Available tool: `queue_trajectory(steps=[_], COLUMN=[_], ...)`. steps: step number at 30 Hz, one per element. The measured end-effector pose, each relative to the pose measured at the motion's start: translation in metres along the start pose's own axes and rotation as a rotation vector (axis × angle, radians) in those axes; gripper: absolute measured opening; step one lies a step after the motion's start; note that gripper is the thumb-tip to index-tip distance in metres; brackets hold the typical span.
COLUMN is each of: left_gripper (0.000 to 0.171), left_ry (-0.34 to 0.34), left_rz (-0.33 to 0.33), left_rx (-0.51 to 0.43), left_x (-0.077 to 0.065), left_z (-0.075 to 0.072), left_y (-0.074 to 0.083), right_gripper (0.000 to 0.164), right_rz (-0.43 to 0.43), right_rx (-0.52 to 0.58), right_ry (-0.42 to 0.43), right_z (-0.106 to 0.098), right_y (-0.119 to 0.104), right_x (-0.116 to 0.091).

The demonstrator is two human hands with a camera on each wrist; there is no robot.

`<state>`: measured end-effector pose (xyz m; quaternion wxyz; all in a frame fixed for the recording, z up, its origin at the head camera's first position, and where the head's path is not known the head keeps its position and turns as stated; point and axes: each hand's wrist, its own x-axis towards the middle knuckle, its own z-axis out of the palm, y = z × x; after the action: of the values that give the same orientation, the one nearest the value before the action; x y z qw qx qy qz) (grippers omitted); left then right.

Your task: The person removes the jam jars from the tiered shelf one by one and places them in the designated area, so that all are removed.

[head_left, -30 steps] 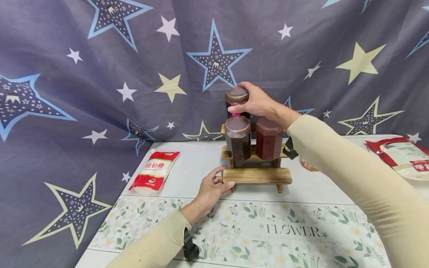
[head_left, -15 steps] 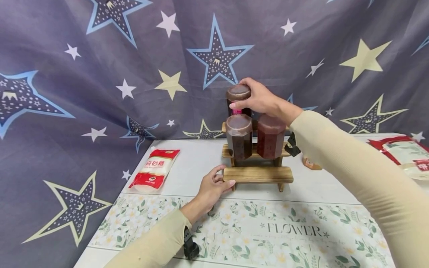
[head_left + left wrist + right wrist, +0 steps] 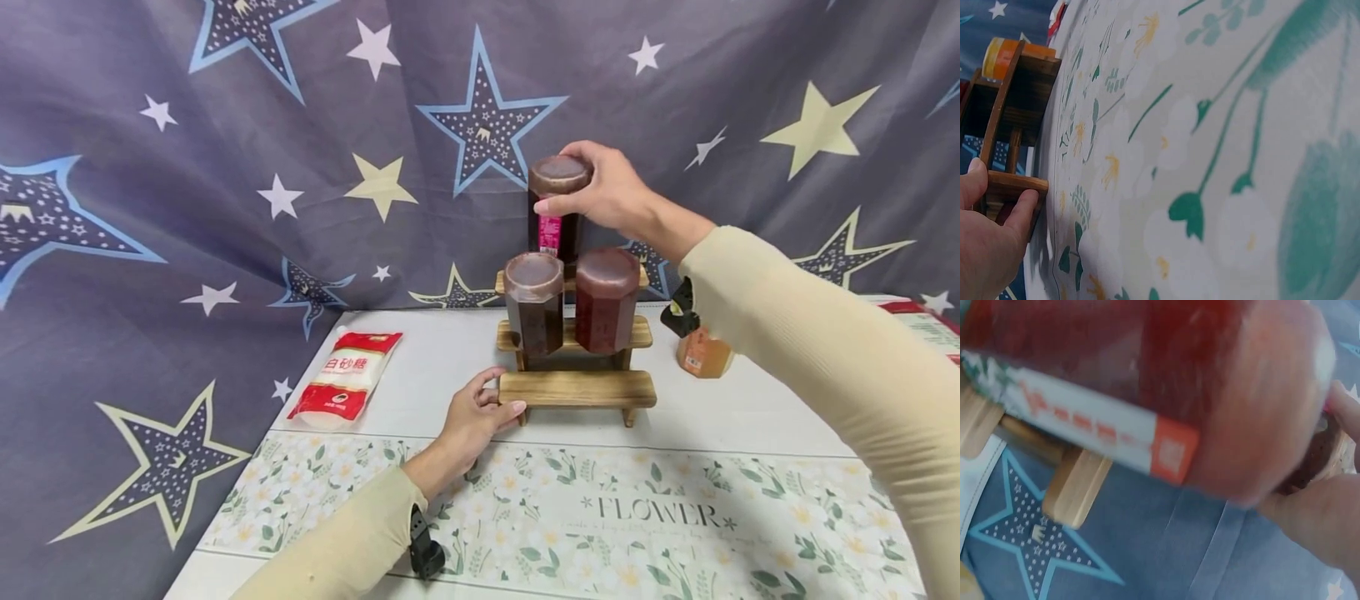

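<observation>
In the head view my right hand (image 3: 611,190) grips the upper part of a dark jar (image 3: 549,229) with a pink label, its base overlapping the top shelf. Low at the left, my left hand (image 3: 474,417) pinches the end of the bottom shelf of a three-step wooden display stand (image 3: 577,389), thumb in front. Two jars stand side by side on the middle step: a dark brown jar (image 3: 534,312) on the left and a red jar (image 3: 606,308) on the right. Up close in the right wrist view, the red jar (image 3: 1166,375) shows a white and orange label.
An orange jar (image 3: 703,354) stands on the table right of the stand, below the right forearm. A red and white sugar bag (image 3: 347,379) lies to the left. Another red and white bag (image 3: 926,325) is partly hidden behind the right arm. A starry curtain (image 3: 450,242) hangs behind.
My right hand has raised the dark jar and moved it to the right, uncovering more of the red jar and the orange jar. The left hand stays on the stand.
</observation>
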<state>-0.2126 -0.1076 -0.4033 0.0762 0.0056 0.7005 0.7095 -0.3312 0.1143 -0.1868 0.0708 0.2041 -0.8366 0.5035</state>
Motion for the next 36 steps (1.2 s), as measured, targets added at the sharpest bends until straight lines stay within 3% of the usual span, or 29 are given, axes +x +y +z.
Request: queue_trajectory(steps=[8, 18, 25, 36], left_gripper=[0.064, 0.064, 0.063, 0.064], left_ry=[-0.004, -0.006, -0.005, -0.006], left_rz=[0.005, 0.004, 0.006, 0.008], left_rx=[-0.003, 0.001, 0.003, 0.002], left_x=[0.0, 0.0, 0.0, 0.0], left_z=[-0.001, -0.001, -0.001, -0.001], left_y=[0.0, 0.0, -0.001, -0.001], right_gripper=[0.061, 0.056, 0.06, 0.064], right_rz=[0.011, -0.006, 0.05, 0.2], right_rx=[-0.037, -0.096, -0.198, -0.253], right_ry=[0.073, 0.155, 0.19, 0.254], right_z=[-0.021, -0.061, -0.092, -0.136], right_y=[0.008, 0.026, 0.041, 0.08], right_x=[-0.009, -0.037, -0.063, -0.107])
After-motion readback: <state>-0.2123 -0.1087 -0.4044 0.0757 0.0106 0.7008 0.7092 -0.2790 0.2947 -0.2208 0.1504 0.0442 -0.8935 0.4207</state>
